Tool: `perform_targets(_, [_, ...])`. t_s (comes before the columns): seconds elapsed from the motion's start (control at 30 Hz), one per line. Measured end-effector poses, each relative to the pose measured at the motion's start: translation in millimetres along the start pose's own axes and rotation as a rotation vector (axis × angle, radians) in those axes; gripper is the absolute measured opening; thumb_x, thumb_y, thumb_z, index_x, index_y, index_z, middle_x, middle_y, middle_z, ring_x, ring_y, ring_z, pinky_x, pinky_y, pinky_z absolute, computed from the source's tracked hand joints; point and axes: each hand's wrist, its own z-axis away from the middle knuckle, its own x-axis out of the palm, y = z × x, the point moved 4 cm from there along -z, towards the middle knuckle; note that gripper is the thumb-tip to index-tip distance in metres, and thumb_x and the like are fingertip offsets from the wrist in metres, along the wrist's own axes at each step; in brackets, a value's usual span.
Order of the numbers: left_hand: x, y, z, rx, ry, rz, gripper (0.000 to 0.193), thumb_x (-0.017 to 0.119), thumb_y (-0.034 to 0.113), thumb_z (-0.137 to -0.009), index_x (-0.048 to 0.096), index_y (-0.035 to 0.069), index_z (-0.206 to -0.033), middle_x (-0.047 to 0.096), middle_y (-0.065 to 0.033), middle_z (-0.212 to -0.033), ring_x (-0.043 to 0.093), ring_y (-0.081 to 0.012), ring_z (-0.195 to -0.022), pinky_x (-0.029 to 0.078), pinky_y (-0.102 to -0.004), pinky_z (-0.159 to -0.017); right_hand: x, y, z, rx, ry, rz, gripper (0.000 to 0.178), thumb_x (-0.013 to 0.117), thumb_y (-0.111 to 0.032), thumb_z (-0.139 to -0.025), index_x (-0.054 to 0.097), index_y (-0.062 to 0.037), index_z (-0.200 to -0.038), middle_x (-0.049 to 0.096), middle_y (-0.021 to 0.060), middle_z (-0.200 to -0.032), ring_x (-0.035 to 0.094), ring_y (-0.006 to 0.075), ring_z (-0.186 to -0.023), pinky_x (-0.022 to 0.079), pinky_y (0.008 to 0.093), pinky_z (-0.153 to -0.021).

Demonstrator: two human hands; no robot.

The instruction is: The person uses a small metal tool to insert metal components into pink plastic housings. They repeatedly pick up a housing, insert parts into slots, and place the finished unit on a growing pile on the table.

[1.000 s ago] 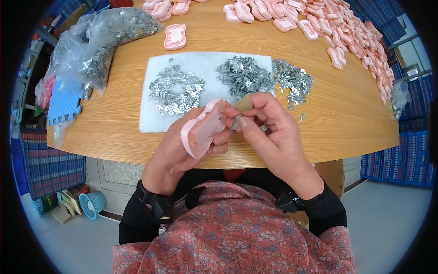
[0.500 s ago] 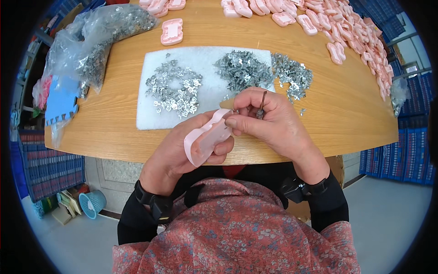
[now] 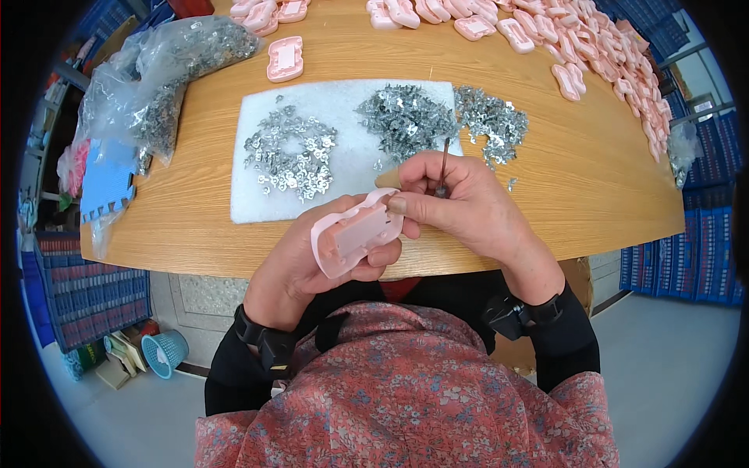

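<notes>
My left hand (image 3: 300, 253) is closed around a pink plastic case half (image 3: 361, 233), wavy-edged, with its hollow inner side turned up and tilted toward me. At the far right end of the case, my right hand (image 3: 468, 204) presses thumb and index fingertip to its rim. A tan cover sits on that index finger. Tucked in the same hand is a slim tool with a thin brownish shaft (image 3: 444, 168), pointing up; its exact kind is unclear. Whatever small part may lie under the right fingertips is hidden. Beyond the hands, small silvery metal clips (image 3: 300, 160) lie loose on a white foam sheet (image 3: 347, 187).
A denser heap of metal pieces (image 3: 406, 121) spills past the foam's right edge. Many pink case halves (image 3: 581, 39) are piled at the far right; one lone case (image 3: 285, 59) lies beyond the foam. A plastic bag of metal parts (image 3: 160, 93) and a blue mat (image 3: 107, 179) occupy the left.
The pink case has turned so more of its inside faces up. The tool's shaft in my right hand has shifted slightly. Both hands stay at the case.
</notes>
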Motion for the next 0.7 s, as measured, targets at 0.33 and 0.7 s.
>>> perform_targets(0.33, [4.1, -1.7, -3.4, 0.012, 0.024, 0.144, 0.045, 0.038, 0.033, -0.103, 0.051, 0.005, -0.136, 0.064, -0.0243, -0.110, 0.051, -0.0198, -0.067, 0.038, -0.0261, -0.051, -15.3, 3.0, 6.9, -0.187, 0.195, 0.068, 0.024, 0.071, -0.012, -0.091, 0.064, 0.0004, -0.110, 0.063, -0.0023, -0.090, 0.055, 0.0033, -0.082, 0.049, 0.0218, -0.074])
perform_targets(0.7, [10.2, -10.6, -9.4, 0.011, 0.033, -0.107, 0.049, 0.040, 0.035, -0.103, 0.046, 0.000, -0.137, 0.063, -0.0260, -0.111, 0.065, -0.0259, -0.078, 0.055, -0.0341, -0.057, -5.7, 7.6, 12.2, -0.014, -0.047, -0.145, 0.026, 0.069, -0.014, -0.093, 0.063, 0.0022, -0.112, 0.066, 0.0019, -0.090, 0.060, 0.0063, -0.075, 0.049, 0.0210, -0.068])
